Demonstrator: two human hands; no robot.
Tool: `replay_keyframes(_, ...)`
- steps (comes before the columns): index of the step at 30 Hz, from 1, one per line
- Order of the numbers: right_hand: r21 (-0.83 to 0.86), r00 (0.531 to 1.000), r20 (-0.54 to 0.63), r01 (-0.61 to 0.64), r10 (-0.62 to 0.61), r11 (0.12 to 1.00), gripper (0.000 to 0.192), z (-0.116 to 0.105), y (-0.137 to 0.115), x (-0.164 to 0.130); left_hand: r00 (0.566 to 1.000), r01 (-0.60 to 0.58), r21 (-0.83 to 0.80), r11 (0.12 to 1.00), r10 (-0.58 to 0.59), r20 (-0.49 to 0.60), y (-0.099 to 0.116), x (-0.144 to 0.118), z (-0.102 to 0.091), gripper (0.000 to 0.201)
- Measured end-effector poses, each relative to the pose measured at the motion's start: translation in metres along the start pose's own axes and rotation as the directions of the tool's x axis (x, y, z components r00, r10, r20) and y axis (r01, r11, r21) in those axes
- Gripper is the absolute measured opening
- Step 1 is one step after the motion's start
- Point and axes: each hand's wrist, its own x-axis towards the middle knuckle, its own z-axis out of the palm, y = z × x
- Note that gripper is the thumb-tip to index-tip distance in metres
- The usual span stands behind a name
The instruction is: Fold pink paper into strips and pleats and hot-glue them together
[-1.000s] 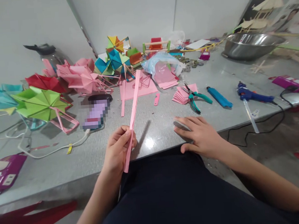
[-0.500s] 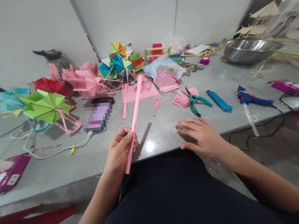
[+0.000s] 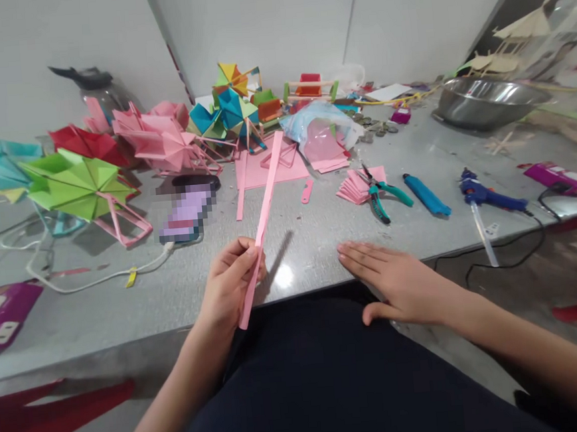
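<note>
My left hand (image 3: 229, 288) grips a long folded pink paper strip (image 3: 266, 204) near its lower end; the strip slants up and away over the grey table (image 3: 320, 233). My right hand (image 3: 396, 281) lies flat at the table's near edge, fingers straight and together, holding nothing. Beyond it lie a small stack of folded pink papers (image 3: 353, 185) and teal-handled pliers (image 3: 379, 192). Pink paper sheets (image 3: 265, 168) lie flat behind the strip's tip.
Folded paper umbrellas in green (image 3: 73, 183), red, pink and blue stand at the back left. A phone (image 3: 186, 214) with a white cable, a blue lighter (image 3: 426, 194), a blue glue gun (image 3: 489, 193), a steel bowl (image 3: 489, 97) and purple boxes (image 3: 558, 175) also lie here.
My right hand has flattened against the table edge and slid slightly toward me. The left hand keeps its hold on the pink strip, nearly unmoved. The camera shifted a little.
</note>
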Motion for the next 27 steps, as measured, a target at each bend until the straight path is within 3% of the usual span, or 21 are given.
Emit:
replay_keyframes(4,-0.101,0.998,-0.063,-0.018,0.012,0.995,0.094,-0.012,0.000,-0.034,1.000,-0.001,0.009,1.000,0.001,-0.012,0.001,0.000,0.002,0.024)
replay_keyframes(7,-0.197,0.986,-0.143,-0.107,0.079,0.975,0.075,-0.017,0.003,-0.047,1.000,-0.005,0.007,1.000,0.005,-0.015,0.001,0.000,0.003,0.025)
replay_keyframes(12,-0.236,0.918,-0.308,-0.327,0.248,0.915,0.061,-0.025,0.005,-0.037,1.000,0.001,-0.010,1.000,-0.001,-0.004,0.000,0.000,0.001,0.025)
replay_keyframes(14,-0.175,0.921,-0.305,-0.304,0.242,0.936,0.066,-0.022,0.001,-0.022,1.000,-0.001,-0.015,1.000,0.001,-0.008,-0.001,0.000,0.000,0.024)
replay_keyframes(18,-0.065,0.992,-0.112,-0.073,0.065,0.995,0.095,0.000,-0.013,0.007,1.000,-0.004,0.001,1.000,0.004,-0.006,0.000,-0.001,0.000,0.025)
replay_keyframes(21,-0.091,0.988,-0.091,-0.136,0.128,0.986,0.105,0.017,-0.019,0.000,1.000,-0.015,0.038,0.999,0.016,-0.021,0.001,-0.002,0.001,0.025)
replay_keyframes(24,-0.156,0.916,-0.169,-0.390,0.364,0.908,0.101,0.016,-0.020,-0.041,0.999,-0.018,0.054,0.998,0.020,-0.031,0.002,-0.002,0.002,0.023)
replay_keyframes(27,-0.238,0.773,-0.206,-0.635,0.601,0.735,0.086,-0.001,-0.022,-0.089,1.000,-0.016,0.019,1.000,0.017,-0.022,0.001,-0.001,0.001,0.022)
